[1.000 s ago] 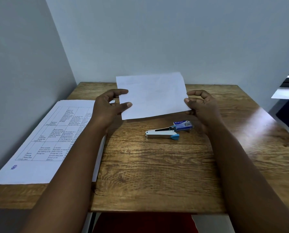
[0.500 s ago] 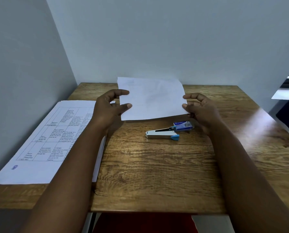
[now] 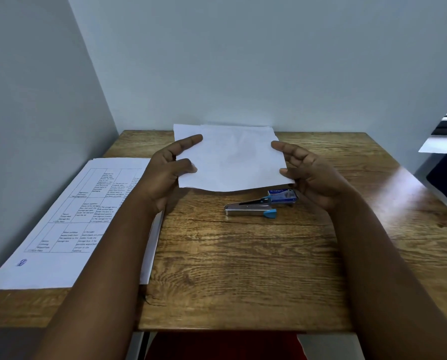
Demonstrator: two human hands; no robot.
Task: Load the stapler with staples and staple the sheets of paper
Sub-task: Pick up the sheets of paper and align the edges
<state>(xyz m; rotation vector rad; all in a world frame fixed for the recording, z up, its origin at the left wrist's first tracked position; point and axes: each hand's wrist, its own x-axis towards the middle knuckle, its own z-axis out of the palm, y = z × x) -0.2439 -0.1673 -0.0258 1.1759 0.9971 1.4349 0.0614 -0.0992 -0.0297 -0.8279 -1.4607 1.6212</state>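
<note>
A small stack of white sheets of paper (image 3: 230,157) is held up over the far middle of the wooden table (image 3: 243,268), its lower edge sagging just above the wood. My left hand (image 3: 170,172) grips its left edge, with thumb and forefinger on the front. My right hand (image 3: 311,175) presses the right edge with thumb and fingertips, its fingers stretched out. A silver stapler (image 3: 251,210) with a blue tip lies flat just in front of the sheets. A small blue staple box (image 3: 282,196) sits against its right end, close below my right hand.
A stack of printed sheets (image 3: 69,219) with a table of text lies along the left side of the table, partly under my left forearm. Walls close in behind and to the left. Something dark stands beyond the table's right edge.
The sheets have come down a little toward the table. The fingers of both hands have straightened along the sheets' side edges. Stapler and staple box have not moved.
</note>
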